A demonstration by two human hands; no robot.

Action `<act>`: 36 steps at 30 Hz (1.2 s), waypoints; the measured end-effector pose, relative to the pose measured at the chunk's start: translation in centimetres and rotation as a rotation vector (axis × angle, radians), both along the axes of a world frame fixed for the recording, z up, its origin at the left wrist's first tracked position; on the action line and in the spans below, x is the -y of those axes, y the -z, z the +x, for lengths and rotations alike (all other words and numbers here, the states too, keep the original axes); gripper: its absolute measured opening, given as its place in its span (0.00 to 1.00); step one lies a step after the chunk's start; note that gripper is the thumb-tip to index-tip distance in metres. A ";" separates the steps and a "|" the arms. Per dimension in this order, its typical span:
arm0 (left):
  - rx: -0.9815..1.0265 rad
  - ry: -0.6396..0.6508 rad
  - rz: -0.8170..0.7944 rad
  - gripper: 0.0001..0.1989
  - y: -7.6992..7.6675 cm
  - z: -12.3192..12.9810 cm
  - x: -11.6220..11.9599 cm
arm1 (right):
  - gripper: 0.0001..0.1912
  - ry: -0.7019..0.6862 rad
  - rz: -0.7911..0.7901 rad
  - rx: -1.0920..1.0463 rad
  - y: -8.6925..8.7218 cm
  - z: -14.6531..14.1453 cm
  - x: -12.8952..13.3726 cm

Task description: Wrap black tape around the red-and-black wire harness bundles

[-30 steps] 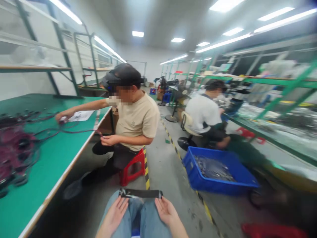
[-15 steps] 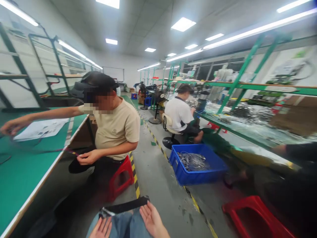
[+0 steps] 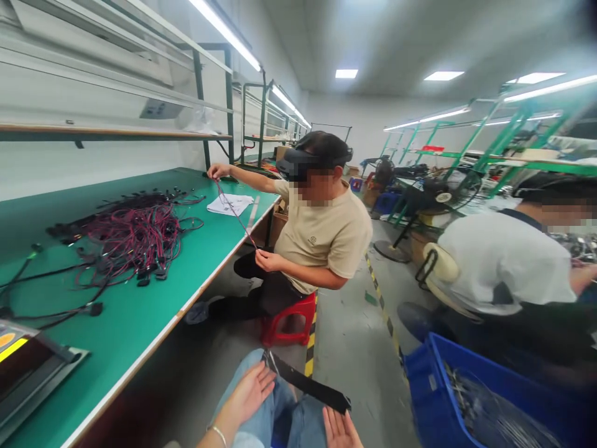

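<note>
The black strip [image 3: 308, 382] lies slantwise over your jeans [image 3: 303, 429], its 2 ends at the fingers of your left hand [image 3: 247, 392] and right hand [image 3: 340, 430], each open, palm up. Beyond, a person in a beige T-shirt [image 3: 321, 236] sits on a red stool [image 3: 289, 323] beside the green surface [image 3: 209, 261], which carries a tangle of red-and-black wires [image 3: 130, 239].
</note>
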State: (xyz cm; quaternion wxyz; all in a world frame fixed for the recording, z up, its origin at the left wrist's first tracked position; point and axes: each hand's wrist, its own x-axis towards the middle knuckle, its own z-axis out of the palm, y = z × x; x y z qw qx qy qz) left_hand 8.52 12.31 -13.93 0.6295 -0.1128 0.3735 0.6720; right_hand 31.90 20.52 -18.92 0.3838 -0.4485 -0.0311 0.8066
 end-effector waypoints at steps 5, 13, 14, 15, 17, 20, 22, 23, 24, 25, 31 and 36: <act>-0.009 0.000 0.001 0.08 0.2 -0.1 -0.1 | 0.05 0.019 -0.027 -0.033 0.2 -0.1 -0.3; -0.012 -0.004 0.008 0.09 -0.1 -0.1 0.1 | 0.04 0.051 0.007 -0.035 -1.1 -0.6 0.5; -0.013 -0.004 0.009 0.09 -0.1 -0.1 0.1 | 0.04 0.046 0.010 -0.041 -1.1 -0.5 0.5; -0.013 -0.003 0.010 0.09 -0.2 -0.1 0.1 | 0.05 0.041 0.015 -0.050 -1.1 -0.5 0.6; -0.016 -0.002 0.010 0.09 -0.2 -0.1 0.1 | 0.08 0.036 0.028 -0.067 -1.1 -0.5 0.6; -0.017 0.003 0.002 0.08 -0.1 -0.2 0.0 | 0.12 0.031 0.051 -0.060 -0.9 -0.5 0.6; -0.018 0.013 0.001 0.08 0.0 -0.2 0.0 | 0.12 0.036 0.067 -0.041 -0.8 -0.4 0.6; -0.021 0.018 0.002 0.08 0.0 -0.2 0.0 | 0.12 0.037 0.075 -0.034 -0.7 -0.4 0.6; -0.024 0.021 0.002 0.08 0.0 -0.2 0.0 | 0.12 0.038 0.085 -0.032 -0.6 -0.4 0.6; -0.029 0.020 0.003 0.08 0.0 -0.2 0.0 | 0.11 0.040 0.092 -0.034 -0.5 -0.3 0.6; -0.038 0.012 -0.002 0.08 0.0 -0.1 0.0 | 0.11 0.069 0.042 -0.072 -0.1 -0.2 0.6; -0.042 0.009 0.004 0.08 -0.1 -0.1 0.1 | 0.13 0.073 0.032 -0.090 0.1 -0.2 0.6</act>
